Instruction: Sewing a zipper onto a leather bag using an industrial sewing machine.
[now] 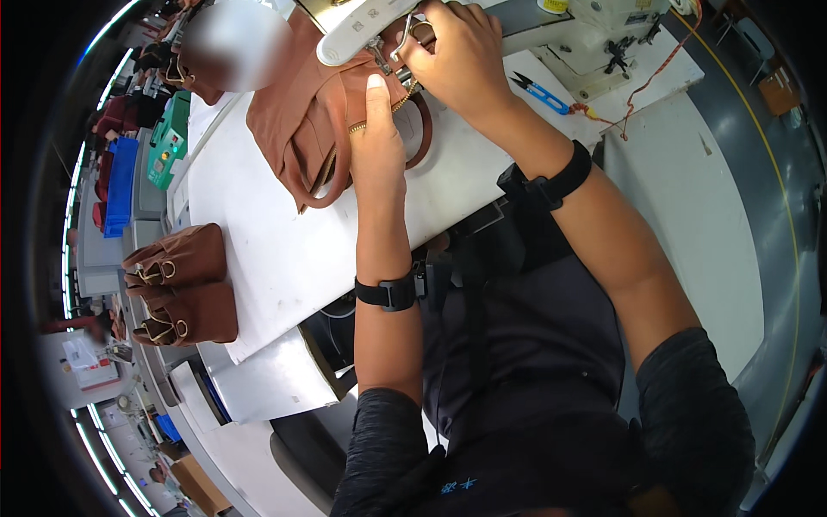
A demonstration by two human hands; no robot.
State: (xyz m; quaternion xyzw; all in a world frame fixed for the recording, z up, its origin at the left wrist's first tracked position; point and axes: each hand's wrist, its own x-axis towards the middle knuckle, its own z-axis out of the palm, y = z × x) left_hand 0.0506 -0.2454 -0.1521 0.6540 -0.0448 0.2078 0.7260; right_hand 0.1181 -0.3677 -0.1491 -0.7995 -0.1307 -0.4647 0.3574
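Observation:
A brown handbag (293, 95) with rolled handles (338, 164) and a gold-toothed zipper (403, 96) lies under the head of a white sewing machine (362, 36). My left hand (377, 129) is closed on the bag beside the zipper, thumb on top and its other fingers mostly hidden. Just right of the machine's needle area, my right hand (465, 56) has its fingers bent around a shiny curved metal lever (401, 41). The machine head and the fingers cover part of the bag's edge.
Blue-handled thread snips (543, 93) lie on the white table (284, 267) to the right, beside a reddish cord (633, 108). More brown handbags (181, 284) stand at the left edge. A green machine (168, 142) and a blue bin (121, 185) are farther left.

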